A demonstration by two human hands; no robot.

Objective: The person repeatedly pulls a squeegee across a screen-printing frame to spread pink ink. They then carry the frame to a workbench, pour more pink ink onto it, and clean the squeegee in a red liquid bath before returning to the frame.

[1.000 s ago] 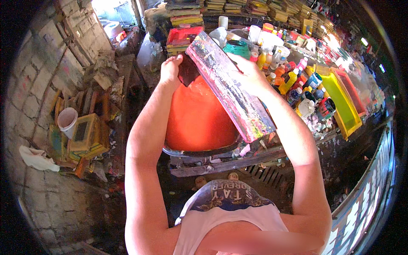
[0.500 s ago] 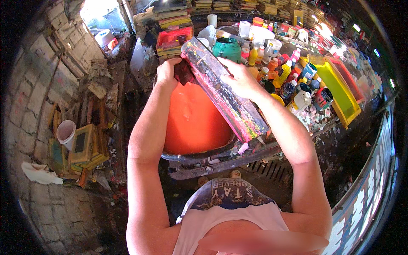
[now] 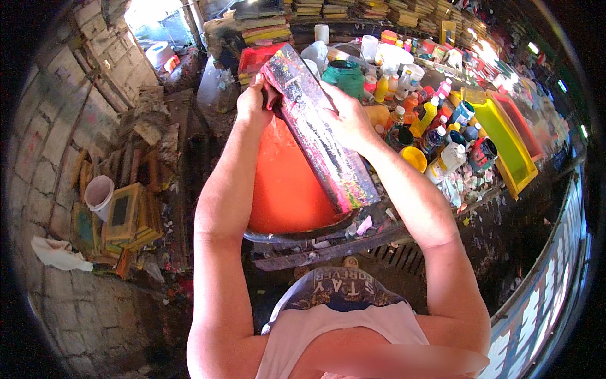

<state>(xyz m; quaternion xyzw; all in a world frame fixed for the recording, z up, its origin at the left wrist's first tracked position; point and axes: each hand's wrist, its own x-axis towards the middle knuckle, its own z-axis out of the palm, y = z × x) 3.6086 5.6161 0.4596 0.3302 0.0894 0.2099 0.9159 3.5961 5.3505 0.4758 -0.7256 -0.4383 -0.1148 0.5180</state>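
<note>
A paint-splattered screen frame (image 3: pixel 315 136) is tilted on its edge over a dark-rimmed tub (image 3: pixel 278 237) of orange-red liquid (image 3: pixel 287 183). My right hand (image 3: pixel 348 120) grips the frame's right side, thumb across its stained face and fingers around the far edge. At the frame's upper left end, my left hand (image 3: pixel 254 102) is closed on a wet dark-red rag (image 3: pixel 272 95), which presses against the frame's edge. Part of the rag is hidden behind my fingers and the frame. The frame covers the right part of the tub.
Right of the tub, a cluttered bench holds a green jar (image 3: pixel 344 77), several paint bottles (image 3: pixel 424 119), a yellow cup (image 3: pixel 413 159) and a yellow-framed screen (image 3: pixel 505 142). Stacked frames (image 3: pixel 265 31) stand behind. At left are a white bucket (image 3: pixel 99 192) and wooden frames (image 3: pixel 123 211) by a block wall.
The frame has turned a little steeper, its lower end shifting left. My left hand has risen slightly, and the rag now shows bunched at the frame's upper left edge.
</note>
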